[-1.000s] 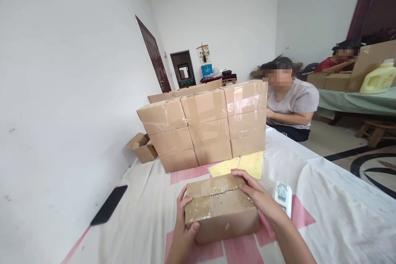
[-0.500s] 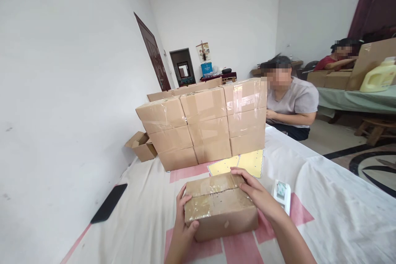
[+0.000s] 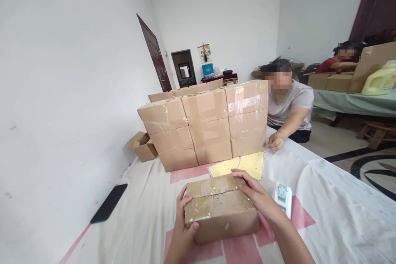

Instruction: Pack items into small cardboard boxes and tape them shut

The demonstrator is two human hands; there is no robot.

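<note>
A taped cardboard box (image 3: 221, 206) rests on the cloth-covered table in front of me, its seam running across the top. My left hand (image 3: 184, 214) is wrapped round its left end, with the thumb on the near left corner. At the other end, my right hand (image 3: 252, 187) grips the far right top edge and side; some of its fingertips are hidden behind the box. Just right of that hand lies a small white device with a greenish panel (image 3: 282, 198). Yellow patterned sheets (image 3: 247, 165) lie beyond the box.
Several stacked cardboard boxes (image 3: 207, 128) form a wall across the table. Left of them stands an open carton (image 3: 141, 147); a black phone (image 3: 109, 203) lies near the wall. Across the table sits a person in a grey shirt (image 3: 300, 99), one hand (image 3: 275, 142) by the stack's right end.
The person across the table has stretched an arm out and down to the table beside the stack. My hands and the box have stayed put.
</note>
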